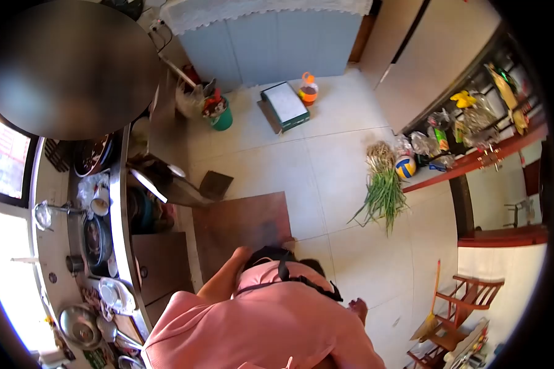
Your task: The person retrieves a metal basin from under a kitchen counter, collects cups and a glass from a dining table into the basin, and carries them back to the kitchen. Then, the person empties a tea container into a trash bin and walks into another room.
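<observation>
My left hand (242, 253) and my right hand (358, 307) need telling apart by side: the one at the left edge of my pink shirt (277, 307) is the left, low beside the dark mat, its fingers not distinguishable. At the other side of my body, the right hand hangs over the pale floor tiles, small and partly curled, with nothing clearly visible in it. Black straps (283, 270) cross the shirt between the hands. The brown mat (240, 227) lies in front of my body.
A sink counter (122, 246) with dishes runs along the left. On the floor are a green bin (221, 118), a green-edged box (286, 104), an orange-capped bottle (308, 92), green onions (385, 190) and a ball (405, 166). Wooden chairs (468, 301) stand at the lower right.
</observation>
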`<state>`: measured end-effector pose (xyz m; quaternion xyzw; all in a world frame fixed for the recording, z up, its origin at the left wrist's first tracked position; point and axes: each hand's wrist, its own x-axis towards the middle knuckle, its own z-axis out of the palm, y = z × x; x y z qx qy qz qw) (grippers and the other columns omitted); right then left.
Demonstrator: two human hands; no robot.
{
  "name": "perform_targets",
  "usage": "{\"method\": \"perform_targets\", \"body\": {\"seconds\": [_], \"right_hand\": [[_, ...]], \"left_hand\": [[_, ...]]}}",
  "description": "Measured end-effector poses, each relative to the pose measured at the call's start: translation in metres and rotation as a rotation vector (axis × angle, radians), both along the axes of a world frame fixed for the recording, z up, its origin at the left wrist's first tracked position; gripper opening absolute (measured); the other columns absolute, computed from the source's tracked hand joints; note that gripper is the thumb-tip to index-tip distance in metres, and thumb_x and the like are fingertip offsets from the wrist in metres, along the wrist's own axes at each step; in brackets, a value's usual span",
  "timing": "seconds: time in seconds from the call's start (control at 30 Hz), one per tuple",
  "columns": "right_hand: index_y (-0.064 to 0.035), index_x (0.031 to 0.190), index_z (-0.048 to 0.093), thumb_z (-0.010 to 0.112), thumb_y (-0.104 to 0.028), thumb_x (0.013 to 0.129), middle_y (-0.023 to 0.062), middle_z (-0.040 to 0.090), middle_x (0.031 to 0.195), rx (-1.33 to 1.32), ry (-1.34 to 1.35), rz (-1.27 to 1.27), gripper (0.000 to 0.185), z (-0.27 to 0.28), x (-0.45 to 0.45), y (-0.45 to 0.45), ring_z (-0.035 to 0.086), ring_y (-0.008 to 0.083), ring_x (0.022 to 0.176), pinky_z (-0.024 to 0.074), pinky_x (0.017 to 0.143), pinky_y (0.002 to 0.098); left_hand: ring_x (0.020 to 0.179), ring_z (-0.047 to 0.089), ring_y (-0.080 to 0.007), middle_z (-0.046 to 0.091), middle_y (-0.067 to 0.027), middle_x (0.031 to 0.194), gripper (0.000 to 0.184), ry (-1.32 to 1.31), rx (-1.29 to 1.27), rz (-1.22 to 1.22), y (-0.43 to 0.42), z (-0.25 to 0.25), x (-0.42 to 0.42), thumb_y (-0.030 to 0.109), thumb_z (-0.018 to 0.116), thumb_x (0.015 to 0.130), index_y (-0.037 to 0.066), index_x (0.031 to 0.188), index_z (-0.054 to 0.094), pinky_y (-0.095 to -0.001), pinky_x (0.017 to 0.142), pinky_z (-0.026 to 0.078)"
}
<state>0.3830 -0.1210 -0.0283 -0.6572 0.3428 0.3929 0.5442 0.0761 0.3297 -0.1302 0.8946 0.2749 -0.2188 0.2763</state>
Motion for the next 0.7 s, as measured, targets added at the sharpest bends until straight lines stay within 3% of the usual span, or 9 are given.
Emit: {"method": "perform_targets", "body": {"seconds": [0.03,0.17,0.2,0.3,0.43,0.53,0.6,0.67,0.7], "right_hand": [[-0.0139,0.084,0.046,0.046,-0.018,0.083,0.0034,0.048,0.066,-0.014,-0.011,-0.031,0.004,0.01,0.024,0.016,0.046,0.0133,0.05,0.0342,0.038,0.0248],[-0.0122,0.085,0.047,0.048,-0.017,0.081,0.0054,0.051,0.072,-0.128,0.011,0.148,0.006,0.034,0.081,0.099,0.048,0.0149,0.053,0.0398,0.045,0.029],[-0.0122,0.084,0.047,0.047,-0.016,0.08,0.0055,0.052,0.072,-0.034,-0.237,0.711,0.005,-0.034,0.108,0.061,0.049,0.0159,0.054,0.0392,0.044,0.0301],[-0.0124,0.079,0.045,0.046,-0.014,0.079,0.0044,0.048,0.067,-0.068,-0.089,0.732,0.002,-0.004,0.156,0.156,0.046,0.0152,0.051,0.036,0.043,0.0293],[-0.0127,0.071,0.043,0.044,-0.011,0.078,0.0029,0.043,0.061,-0.151,0.116,0.711,0.007,0.039,0.208,0.266,0.041,0.0141,0.047,0.0313,0.04,0.028],[-0.0138,0.071,0.044,0.046,-0.018,0.08,0.0035,0.047,0.06,-0.081,0.05,0.769,0.011,-0.014,0.279,0.321,0.046,0.014,0.047,0.0351,0.039,0.0273],[-0.0141,0.071,0.045,0.047,-0.02,0.081,0.0037,0.049,0.06,-0.081,0.032,0.704,0.012,-0.037,0.295,0.342,0.047,0.014,0.047,0.0364,0.038,0.0271],[-0.015,0.07,0.046,0.047,-0.028,0.088,-0.0017,0.047,0.058,0.311,-0.258,0.961,0.022,-0.041,0.319,0.372,0.046,0.0082,0.048,0.0389,0.039,0.0228],[-0.0134,0.078,0.05,0.05,-0.026,0.087,-0.001,0.05,0.062,0.303,-0.245,0.839,0.016,-0.049,0.321,0.38,0.049,0.0092,0.053,0.0428,0.045,0.0223]], "left_hand": [[0.092,0.057,-0.0343,0.059,-0.0203,0.097,0.028,0.061,-0.027,0.057,0.011,0.012,0.02,0.018,0.04,0.082,0.003,0.091,0.062,-0.0408,0.082,0.045],[0.082,0.061,-0.0291,0.062,-0.0179,0.092,0.034,-0.219,-0.432,1.054,0.038,0.089,0.074,0.027,0.051,0.078,0.001,0.097,0.06,-0.0367,0.072,0.048],[0.08,0.062,-0.0277,0.062,-0.0172,0.091,0.036,-0.237,-0.495,1.178,0.044,0.112,0.08,0.029,0.053,0.076,0.001,0.098,0.06,-0.0353,0.071,0.049],[0.078,0.062,-0.0263,0.062,-0.0171,0.091,0.035,-0.306,-0.42,1.301,0.041,0.084,0.067,0.029,0.053,0.076,0.003,0.097,0.061,-0.033,0.072,0.048],[0.087,0.06,-0.0276,0.062,-0.0166,0.095,0.033,0.044,-0.181,1.441,0.0,0.06,0.033,0.031,0.054,0.076,0.005,0.095,0.063,-0.0354,0.075,0.048],[0.093,0.059,-0.0279,0.062,-0.0145,0.098,0.032,0.336,-0.232,1.347,-0.037,0.0,0.001,0.032,0.053,0.077,0.008,0.095,0.064,-0.0367,0.078,0.047],[0.093,0.057,-0.0245,0.061,-0.0114,0.097,0.027,0.379,-0.109,0.772,-0.039,0.039,0.014,0.03,0.052,0.078,0.009,0.091,0.063,-0.0342,0.076,0.047],[0.094,0.056,-0.0211,0.06,-0.0084,0.097,0.022,0.352,-0.029,0.064,-0.031,0.077,0.033,0.028,0.051,0.079,0.011,0.088,0.062,-0.0317,0.073,0.047],[0.094,0.056,-0.0211,0.06,-0.0084,0.097,0.022,0.317,-0.061,-0.07,-0.027,0.083,0.045,0.028,0.051,0.079,0.011,0.088,0.062,-0.0317,0.073,0.047]]}}
